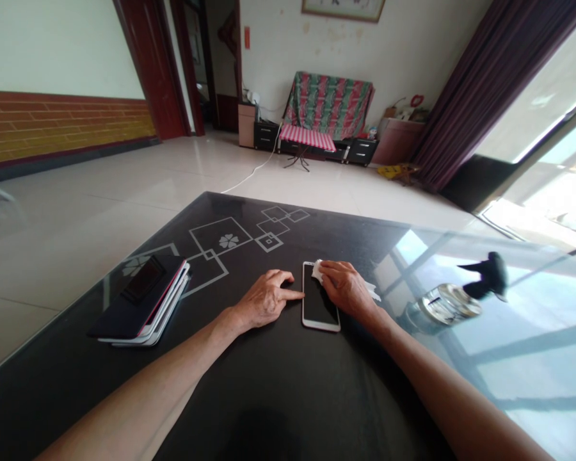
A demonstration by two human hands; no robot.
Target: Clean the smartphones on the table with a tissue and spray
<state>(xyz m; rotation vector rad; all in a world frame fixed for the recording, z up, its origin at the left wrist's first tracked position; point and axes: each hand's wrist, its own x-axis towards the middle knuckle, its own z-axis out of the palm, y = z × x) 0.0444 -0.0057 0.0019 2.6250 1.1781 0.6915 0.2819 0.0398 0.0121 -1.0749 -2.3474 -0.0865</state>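
Observation:
A smartphone (318, 308) with a white rim lies face up on the dark glass table (269, 384). My left hand (264, 299) rests beside it, mostly curled, with the index finger stretched out and touching the phone's left edge. My right hand (348, 288) presses a crumpled white tissue (319, 272) onto the upper part of the screen; part of the tissue sticks out to the right of the hand.
A dark folio case (141, 299) on a stack of thin white-edged items lies at the table's left. A spray bottle (454, 301) with a black trigger head lies on its side at the right. Tiled floor and a covered bench (326, 112) are beyond.

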